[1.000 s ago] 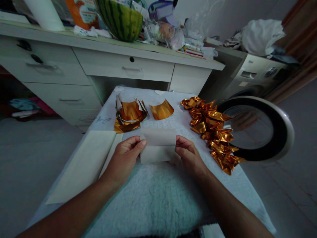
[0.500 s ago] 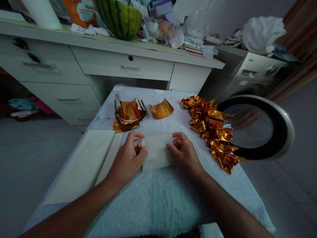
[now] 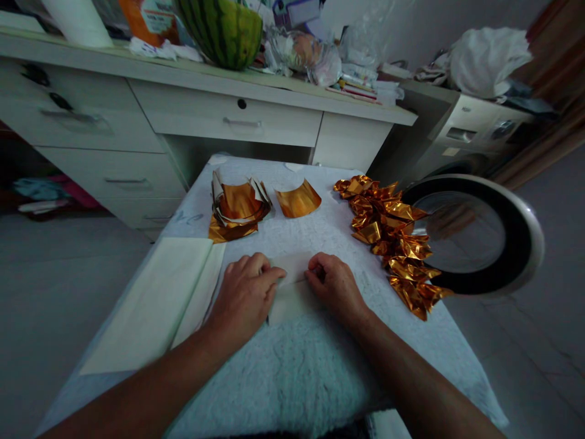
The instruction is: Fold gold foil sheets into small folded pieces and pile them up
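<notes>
A small off-white sheet of paper (image 3: pixel 292 300) lies between my hands on the cloth-covered table, with a crease line across it. My left hand (image 3: pixel 247 292) has its fingers curled at the sheet's left edge, the thumb stretched along the paper. At the right edge, my right hand (image 3: pixel 336 283) pinches the sheet between thumb and curled fingers. Beyond my hands sits a curled stack of gold foil paper (image 3: pixel 238 204). A single gold foil sheet (image 3: pixel 299 199) lies beside it. To the right stretches a row of folded gold foil pieces (image 3: pixel 393 235).
Large pale paper sheets (image 3: pixel 146 305) lie at the table's left side. Behind stands a white desk (image 3: pixel 196 113) with drawers, bearing a cut watermelon (image 3: pixel 223 30) and plastic bags. An open washing machine door (image 3: pixel 525 238) reaches close to the table's right edge.
The left thumb and fingers have shifted right over the paper, and the fingers of both hands have curled lower. The sheet's far part is now more covered by my hands.
</notes>
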Demonstrator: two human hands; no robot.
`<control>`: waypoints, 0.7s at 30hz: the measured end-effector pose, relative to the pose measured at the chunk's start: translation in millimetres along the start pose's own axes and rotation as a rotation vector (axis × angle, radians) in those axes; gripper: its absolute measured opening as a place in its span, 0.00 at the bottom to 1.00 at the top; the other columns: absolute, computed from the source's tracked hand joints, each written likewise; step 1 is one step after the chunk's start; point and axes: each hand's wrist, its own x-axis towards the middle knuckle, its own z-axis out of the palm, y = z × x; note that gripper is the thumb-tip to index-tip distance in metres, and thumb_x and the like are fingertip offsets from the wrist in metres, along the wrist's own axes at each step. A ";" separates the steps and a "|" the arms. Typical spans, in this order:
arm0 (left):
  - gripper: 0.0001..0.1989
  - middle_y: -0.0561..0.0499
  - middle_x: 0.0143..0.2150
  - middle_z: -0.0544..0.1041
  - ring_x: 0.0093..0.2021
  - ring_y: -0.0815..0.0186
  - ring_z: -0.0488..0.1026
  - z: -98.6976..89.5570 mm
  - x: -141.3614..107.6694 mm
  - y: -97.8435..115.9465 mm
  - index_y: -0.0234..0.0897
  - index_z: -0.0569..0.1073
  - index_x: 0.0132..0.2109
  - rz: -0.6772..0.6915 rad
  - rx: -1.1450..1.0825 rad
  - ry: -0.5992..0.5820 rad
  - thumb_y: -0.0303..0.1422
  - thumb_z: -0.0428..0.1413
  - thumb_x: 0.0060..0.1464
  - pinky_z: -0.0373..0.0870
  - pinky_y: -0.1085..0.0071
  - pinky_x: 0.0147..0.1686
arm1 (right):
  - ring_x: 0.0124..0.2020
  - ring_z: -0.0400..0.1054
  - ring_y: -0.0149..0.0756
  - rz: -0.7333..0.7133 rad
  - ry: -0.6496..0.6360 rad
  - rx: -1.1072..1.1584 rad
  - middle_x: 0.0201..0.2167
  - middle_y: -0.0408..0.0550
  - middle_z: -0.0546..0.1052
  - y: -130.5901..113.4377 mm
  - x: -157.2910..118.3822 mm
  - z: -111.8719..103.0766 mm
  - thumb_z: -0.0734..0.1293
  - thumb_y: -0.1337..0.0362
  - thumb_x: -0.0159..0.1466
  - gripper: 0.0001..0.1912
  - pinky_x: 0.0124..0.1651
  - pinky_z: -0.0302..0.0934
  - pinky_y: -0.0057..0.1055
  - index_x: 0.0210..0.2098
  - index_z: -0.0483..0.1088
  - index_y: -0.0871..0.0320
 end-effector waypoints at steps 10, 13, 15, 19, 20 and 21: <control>0.16 0.45 0.47 0.73 0.47 0.56 0.68 11.1 0.8 3.2 0.38 0.74 0.52 0.195 -0.113 -0.216 0.23 0.50 0.60 0.69 0.58 0.48 | 0.28 0.64 0.32 -0.061 -0.117 0.150 0.25 0.40 0.71 3.7 -1.0 -15.7 0.61 0.74 0.58 0.10 0.36 0.56 0.30 0.36 0.71 0.57; 0.12 0.45 0.48 0.73 0.48 0.54 0.68 2.5 0.2 7.6 0.39 0.74 0.50 0.184 -0.131 -0.239 0.34 0.56 0.60 0.68 0.56 0.50 | 0.33 0.67 0.34 -0.120 -0.185 0.196 0.30 0.42 0.74 10.2 -4.0 -28.2 0.59 0.77 0.57 0.18 0.40 0.59 0.31 0.40 0.72 0.56; 0.18 0.44 0.50 0.72 0.50 0.53 0.67 -0.9 -0.4 8.9 0.39 0.73 0.52 0.182 -0.139 -0.250 0.40 0.59 0.57 0.68 0.55 0.50 | 0.37 0.68 0.35 -0.154 -0.240 0.211 0.33 0.44 0.75 13.5 -5.9 -35.7 0.58 0.77 0.58 0.20 0.43 0.60 0.32 0.43 0.72 0.55; 0.30 0.44 0.52 0.71 0.51 0.52 0.66 -1.5 -1.4 9.1 0.38 0.71 0.55 0.176 -0.130 -0.264 0.45 0.66 0.47 0.67 0.54 0.51 | 0.43 0.66 0.37 -0.233 -0.355 0.150 0.39 0.46 0.74 13.5 -7.1 -45.6 0.59 0.79 0.58 0.21 0.49 0.59 0.36 0.45 0.73 0.55; 0.31 0.44 0.52 0.71 0.51 0.52 0.66 -1.4 -1.6 9.2 0.38 0.71 0.55 0.172 -0.127 -0.267 0.45 0.67 0.46 0.67 0.54 0.52 | 0.43 0.65 0.38 -0.246 -0.374 0.127 0.39 0.47 0.74 13.0 -6.9 -46.7 0.60 0.79 0.57 0.22 0.50 0.59 0.37 0.46 0.73 0.55; 0.32 0.44 0.52 0.71 0.51 0.52 0.66 -1.4 -1.8 9.5 0.37 0.71 0.55 0.167 -0.124 -0.269 0.46 0.67 0.45 0.67 0.54 0.52 | 0.44 0.64 0.38 -0.256 -0.393 0.106 0.39 0.47 0.73 12.7 -6.7 -47.4 0.60 0.80 0.57 0.22 0.51 0.59 0.37 0.46 0.73 0.55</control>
